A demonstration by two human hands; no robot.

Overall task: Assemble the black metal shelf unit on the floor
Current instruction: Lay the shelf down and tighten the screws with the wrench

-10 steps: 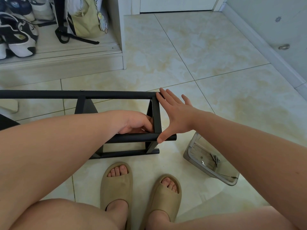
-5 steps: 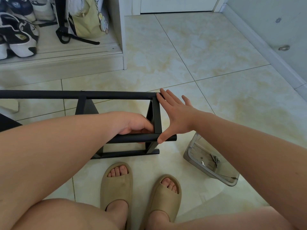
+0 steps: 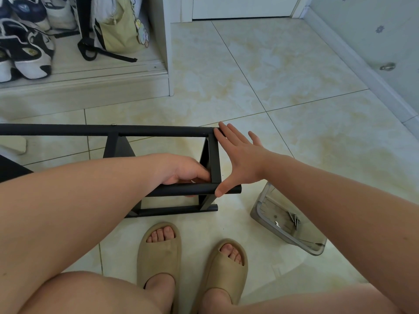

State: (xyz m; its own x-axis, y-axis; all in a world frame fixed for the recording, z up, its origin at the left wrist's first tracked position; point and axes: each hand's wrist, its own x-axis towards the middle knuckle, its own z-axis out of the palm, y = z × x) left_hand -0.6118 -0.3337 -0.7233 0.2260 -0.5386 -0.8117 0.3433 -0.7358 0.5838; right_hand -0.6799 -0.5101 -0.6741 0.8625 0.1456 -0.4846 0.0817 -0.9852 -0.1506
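two hands are bracing the black shelf frame [image 3: 158,130] on the floor at twelve o'clock from the slippers [image 3: 158,250]: left hand [image 3: 188,171] curling round its near tube [image 3: 181,190], right hand [image 3: 238,159] pressing flat-fingered against the end post [image 3: 215,159], likely seating the joint.

The tiled floor [image 3: 260,71] beyond the black shelf frame [image 3: 158,130] lies open as far as the door and the right-hand wall [image 3: 362,23], with only a small door stop [image 3: 387,66] by the skirting. To the left, the white shoe cabinet [image 3: 90,87] closes off the far side. The frame's right end is crowded. The left hand [image 3: 188,169] curls round the near bar inside the opening, and the right hand [image 3: 238,159] lies flat against the outer upright. A clear plastic box [image 3: 257,211] of screws [image 3: 293,219] stands near that end, and two slippered feet [image 3: 161,252] sit just before the bottom bar.
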